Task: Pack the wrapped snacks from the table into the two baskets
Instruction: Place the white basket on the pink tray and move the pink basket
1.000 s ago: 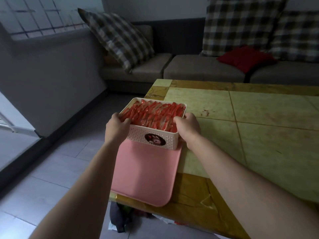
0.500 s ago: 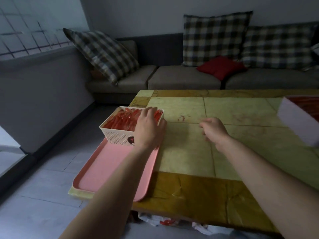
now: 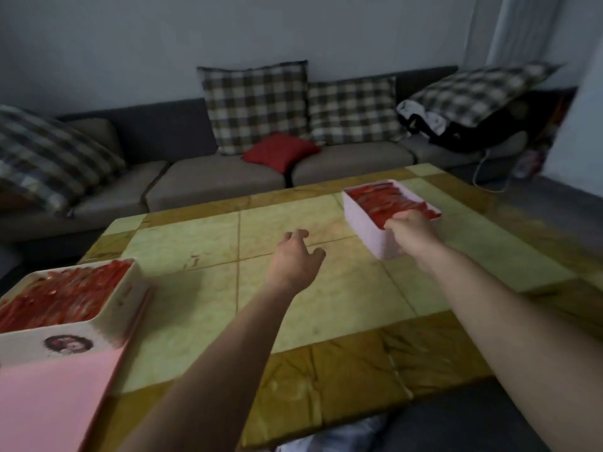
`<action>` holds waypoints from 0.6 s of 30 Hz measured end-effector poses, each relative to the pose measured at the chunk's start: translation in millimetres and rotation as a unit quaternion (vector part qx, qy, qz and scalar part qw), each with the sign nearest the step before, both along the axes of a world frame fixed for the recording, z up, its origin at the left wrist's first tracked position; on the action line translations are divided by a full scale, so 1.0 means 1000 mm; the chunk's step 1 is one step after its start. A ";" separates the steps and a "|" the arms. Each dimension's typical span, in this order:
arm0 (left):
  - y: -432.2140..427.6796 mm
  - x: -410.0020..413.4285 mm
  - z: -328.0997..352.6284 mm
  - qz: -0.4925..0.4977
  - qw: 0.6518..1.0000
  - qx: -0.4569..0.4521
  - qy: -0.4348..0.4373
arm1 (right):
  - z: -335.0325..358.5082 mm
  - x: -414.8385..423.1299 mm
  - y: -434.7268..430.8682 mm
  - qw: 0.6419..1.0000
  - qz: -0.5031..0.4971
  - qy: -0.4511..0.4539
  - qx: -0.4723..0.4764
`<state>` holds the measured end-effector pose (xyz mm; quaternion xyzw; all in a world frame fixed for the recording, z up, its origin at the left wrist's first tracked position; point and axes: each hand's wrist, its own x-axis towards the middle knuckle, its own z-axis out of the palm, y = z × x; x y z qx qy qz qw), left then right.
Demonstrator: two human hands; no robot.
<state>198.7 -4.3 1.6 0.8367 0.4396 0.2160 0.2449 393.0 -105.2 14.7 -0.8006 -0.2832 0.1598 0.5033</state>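
Basket (image 3: 107, 324) on the pink tray (image 3: 49, 402) at the table's (image 3: 326, 288) near left corner is stuffed with red snacks (image 3: 58, 298). Left hand (image 3: 295, 259) hovers mid-table, fingers loose, holding nothing. Right hand (image 3: 412, 231) grips the second full basket (image 3: 362, 220), far right.

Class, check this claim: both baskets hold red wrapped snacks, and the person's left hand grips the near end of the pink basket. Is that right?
Wrong hand. The head view shows the right hand gripping the near end of the pink basket; the left hand hangs open over the table, holding nothing. It and the white basket do hold red wrapped snacks.
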 end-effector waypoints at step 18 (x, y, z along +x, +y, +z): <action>0.037 0.215 -0.066 0.022 0.978 -0.167 -0.124 | -0.085 0.124 0.039 0.965 -0.145 0.216 0.019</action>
